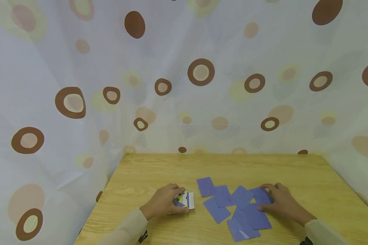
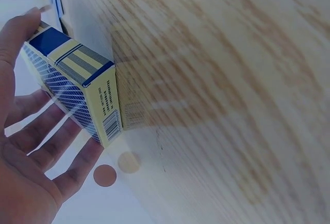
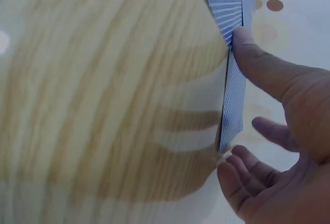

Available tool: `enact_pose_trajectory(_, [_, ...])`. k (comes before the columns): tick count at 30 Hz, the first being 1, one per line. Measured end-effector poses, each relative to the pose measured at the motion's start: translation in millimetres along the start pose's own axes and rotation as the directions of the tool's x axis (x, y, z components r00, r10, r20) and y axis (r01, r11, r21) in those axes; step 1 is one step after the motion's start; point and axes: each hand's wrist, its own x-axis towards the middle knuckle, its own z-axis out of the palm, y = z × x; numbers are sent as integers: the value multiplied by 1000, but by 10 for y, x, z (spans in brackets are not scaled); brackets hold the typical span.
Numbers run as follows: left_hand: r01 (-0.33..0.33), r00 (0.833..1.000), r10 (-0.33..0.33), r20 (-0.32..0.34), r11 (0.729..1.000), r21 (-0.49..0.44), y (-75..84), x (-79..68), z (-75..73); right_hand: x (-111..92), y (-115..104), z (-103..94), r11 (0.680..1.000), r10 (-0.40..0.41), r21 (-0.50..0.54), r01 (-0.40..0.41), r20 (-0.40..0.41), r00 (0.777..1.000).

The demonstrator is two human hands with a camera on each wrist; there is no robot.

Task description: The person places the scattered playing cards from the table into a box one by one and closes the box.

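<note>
Two hands are at work: the left hand (image 1: 164, 202) grips one small box (image 1: 181, 200), its thumb over one edge and its fingers along a broad face, while the right hand (image 1: 283, 203) is held fairly wide, thumb and fingertips touching the cards (image 1: 217, 210) at the right end of their spread. Seven or eight cards lie face down to the right of the box; overlaps make the exact number hard to tell. All the visible backs are blue with a fine pale pattern. One card at the upper left sits slightly askew, and the others fan over each other at various angles. The box is cream or pale yellow with blue panels, dark stripes and a hatched blue face; one end bears one barcode and small dark print, and a white flap juts out toward the cards. Two pale sleeves (image 1: 130, 225) cover the forearms, with a dark band (image 1: 143, 235) at each wrist. Beneath is one wood-grain table (image 1: 153, 170), and behind it hangs a pale cloth (image 1: 178, 105) with brown, tan and yellowish spots.
</note>
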Motion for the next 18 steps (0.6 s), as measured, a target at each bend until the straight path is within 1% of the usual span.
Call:
enact_pose_trajectory(4, [-2,1000,2,-7,1000,6,5,-4,-3,3,43,-55,998,61,-7,-61,26,998])
enact_pose_trajectory(7, [-8,1000,8,-13,1000,14,3,-3,-10,30,34,-103,995,101,-3,-101,61,993])
enact_pose_trajectory(12, [-12,1000,13,-16,1000,15,-16,5,7,51,11,-143,987,154,31,-159,108,982])
enact_pose_trajectory(15, [-12,1000,12,-11,1000,9,-26,5,23,44,14,-139,981,173,65,-181,115,978])
enact_pose_trajectory(18, [-11,1000,11,-10,1000,10,-28,5,30,36,31,-127,978,175,102,-184,93,980])
